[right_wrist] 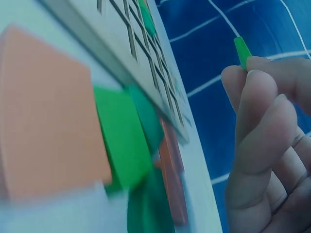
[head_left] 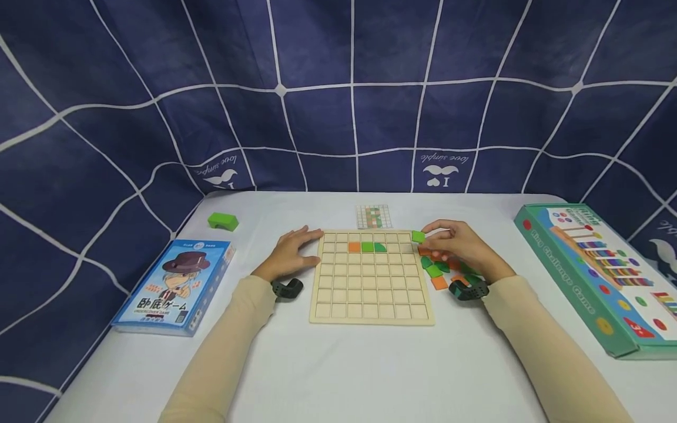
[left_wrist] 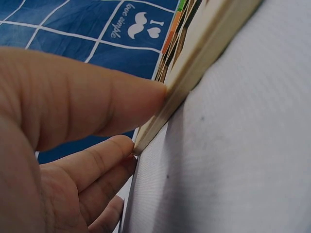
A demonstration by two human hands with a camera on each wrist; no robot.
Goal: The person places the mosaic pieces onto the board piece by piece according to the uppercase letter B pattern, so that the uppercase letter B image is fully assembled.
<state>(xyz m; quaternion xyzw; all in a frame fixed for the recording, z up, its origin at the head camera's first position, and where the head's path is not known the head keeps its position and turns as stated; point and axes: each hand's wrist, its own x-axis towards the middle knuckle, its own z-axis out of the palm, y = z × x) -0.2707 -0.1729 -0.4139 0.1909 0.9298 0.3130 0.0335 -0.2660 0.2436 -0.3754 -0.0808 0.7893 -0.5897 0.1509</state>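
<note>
A wooden grid board [head_left: 371,294] lies on the table with an orange tile [head_left: 354,247], a light green square tile [head_left: 367,247] and a dark green rounded tile [head_left: 379,248] side by side in its second row. The left hand [head_left: 291,254] touches the board's left edge, thumb and fingertips against the rim in the left wrist view. Between thumb and finger, the right hand [head_left: 457,245] pinches a light green square tile [right_wrist: 242,52], raised over the board's far right corner. Below that hand is a loose pile of orange and green tiles [head_left: 439,283], partly hidden by it.
Behind the board lies a small pattern card [head_left: 373,217]. A blue game box [head_left: 174,288] and a green block [head_left: 223,221] are on the left; a large green game box [head_left: 597,282] is at the right. A dark blue curtain [head_left: 317,117] hangs behind the table.
</note>
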